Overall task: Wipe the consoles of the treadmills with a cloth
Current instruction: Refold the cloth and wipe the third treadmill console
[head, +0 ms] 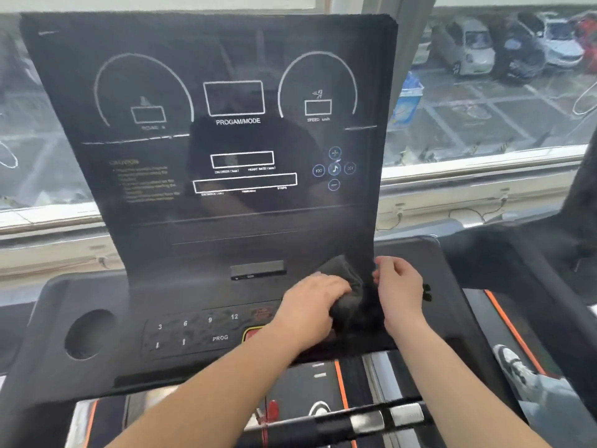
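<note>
- Black cloth, bunched into a wad, lay on the lower right part of the treadmill console, just right of the small slot at the foot of the display panel.
- On my feed the left hand lay on top of the cloth, fingers curled over its near side and gripping it against the console.
- The right hand sat just right of the cloth, at the panel's right edge, with its fingers curled. Blur kept me from telling whether they pinched the cloth's edge or held nothing.
- Both bare forearms reached in from the near edge of the view.
- I read white dial outlines and "PROGAM/MODE" on the dark upright display, with a cluster of round music buttons on its right side.
- Left of the left hand, the keypad showed 3, 6, 9, 12 and PROG, and a red button peeked out beside the left wrist.
- A round cup holder sat at the console's left end.
- A handlebar with silver sensor plates crossed the near edge.
- A sneaker stood at the near right, beside an orange stripe.
- Beyond the window, parked cars stood at the far right.
</note>
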### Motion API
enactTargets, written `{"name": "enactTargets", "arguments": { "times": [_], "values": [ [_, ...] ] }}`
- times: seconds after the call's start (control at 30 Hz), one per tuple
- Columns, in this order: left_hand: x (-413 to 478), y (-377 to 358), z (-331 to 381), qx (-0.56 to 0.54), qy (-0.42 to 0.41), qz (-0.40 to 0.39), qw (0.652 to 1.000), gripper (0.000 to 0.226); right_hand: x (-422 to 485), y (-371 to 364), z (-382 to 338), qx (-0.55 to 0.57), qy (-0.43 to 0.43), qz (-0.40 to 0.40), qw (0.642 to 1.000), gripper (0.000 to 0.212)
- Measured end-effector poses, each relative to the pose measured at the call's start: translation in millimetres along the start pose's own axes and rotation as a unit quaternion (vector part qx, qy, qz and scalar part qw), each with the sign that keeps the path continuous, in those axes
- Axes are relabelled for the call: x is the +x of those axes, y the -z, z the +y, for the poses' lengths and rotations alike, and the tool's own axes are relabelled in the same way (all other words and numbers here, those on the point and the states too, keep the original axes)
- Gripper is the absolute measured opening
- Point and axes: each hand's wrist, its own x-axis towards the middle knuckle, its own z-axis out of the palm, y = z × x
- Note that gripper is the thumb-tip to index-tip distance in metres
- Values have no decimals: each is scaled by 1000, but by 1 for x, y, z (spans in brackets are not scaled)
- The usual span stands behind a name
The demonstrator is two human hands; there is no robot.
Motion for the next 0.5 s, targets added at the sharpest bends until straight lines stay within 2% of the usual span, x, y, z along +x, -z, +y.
{"name": "enactTargets", "arguments": {
  "times": [0.17, 0.3, 0.5],
  "values": [
    [-36, 8, -8, -9, -36, -42, 998, 61, -24, -26, -1, -30, 39, -39, 998, 22],
    [-76, 28, -56, -41, 46, 33, 998, 60, -44, -57, 2, -59, 60, -84, 993, 22],
    [-162, 61, -118, -35, 155, 86, 984, 63, -77, -105, 8, -93, 54, -197, 974, 21]
  ]
}}
